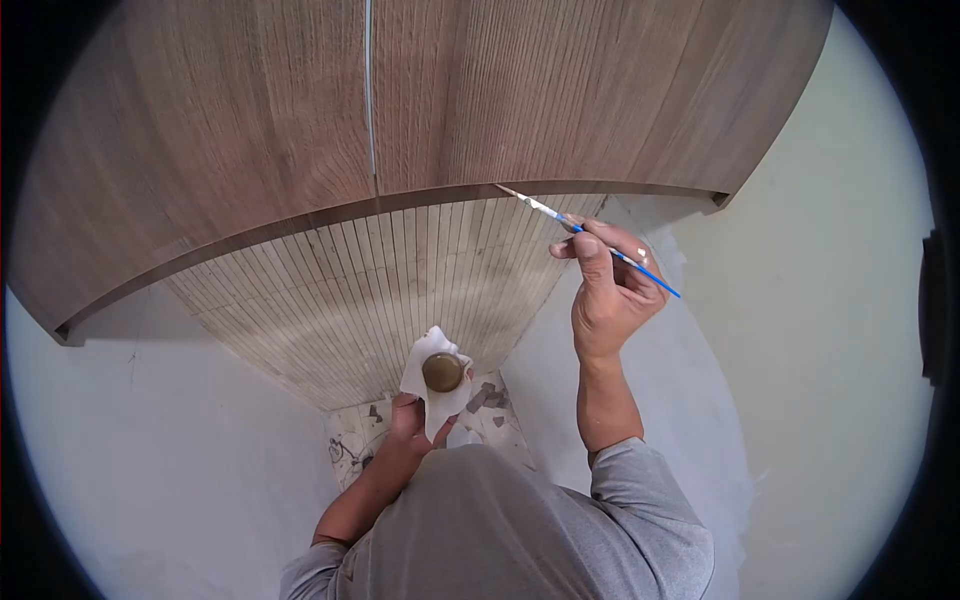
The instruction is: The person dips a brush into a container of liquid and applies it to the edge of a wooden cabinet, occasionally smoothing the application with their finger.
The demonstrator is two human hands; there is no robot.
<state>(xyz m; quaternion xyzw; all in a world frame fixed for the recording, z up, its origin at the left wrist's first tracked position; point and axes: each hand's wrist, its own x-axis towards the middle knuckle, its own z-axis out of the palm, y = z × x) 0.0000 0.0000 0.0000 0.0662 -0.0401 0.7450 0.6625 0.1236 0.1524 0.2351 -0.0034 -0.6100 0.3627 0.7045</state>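
My right hand (615,285) is closed in a pinch around a thin paintbrush (566,220) with a blue and white handle. The brush tip touches the lower edge of the brown wood-grain panel (500,100). Low in front of my body, my left hand (410,422) holds a small round container (442,373) of brownish liquid together with a crumpled white cloth or paper (436,411). The white sheet wraps around the container and hides part of my left fingers.
Below the panel is a slatted light wall (340,290). A pale strip (369,90) runs up a seam in the panel. White walls (180,400) stand on both sides. Dark scraps (488,397) lie on the spattered floor. A dark object (932,307) sits at the far right.
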